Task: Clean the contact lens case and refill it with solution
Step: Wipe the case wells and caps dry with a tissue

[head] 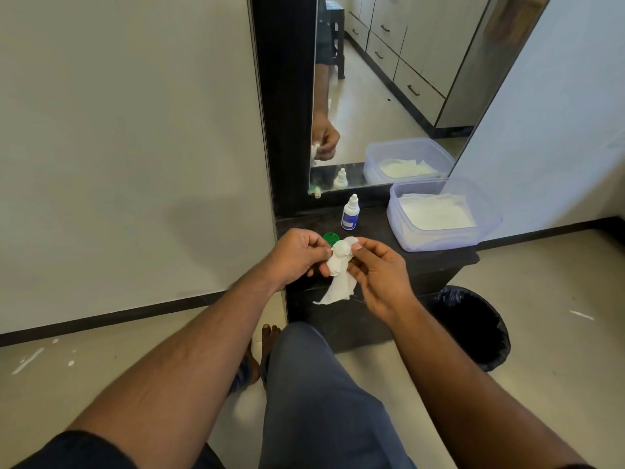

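Head view. Both hands meet at the centre of the frame, above the front edge of the dark shelf (pixel 439 262). The left hand (pixel 297 257) has its fingers curled round one side of a white tissue (pixel 338 275). The right hand (pixel 378 269) pinches the other side, thumb and forefinger closed on the bunched top. The lens case itself is not plainly visible. A rounded white lump sits in the top of the tissue, just between the two thumbs, and judging by the task this is probably the case or one of its wells being wiped. I cannot tell its long axis.

The rest of the tissue hangs down and towards the lower left. A green cap (pixel 331 237) lies on the shelf just beyond the left hand's fingertips, nearer that hand than the right.

The solution bottle (pixel 350 213) stands upright, capped, above and slightly right of the hands, near the mirror (pixel 389 96). It looks the easier reach for the right hand. A plastic tub (pixel 399 228) of tissues sits at centre right. A black-lined bin (pixel 473 326) stands below it on the floor.

Judgement: wiping in progress, refilling not yet begun.
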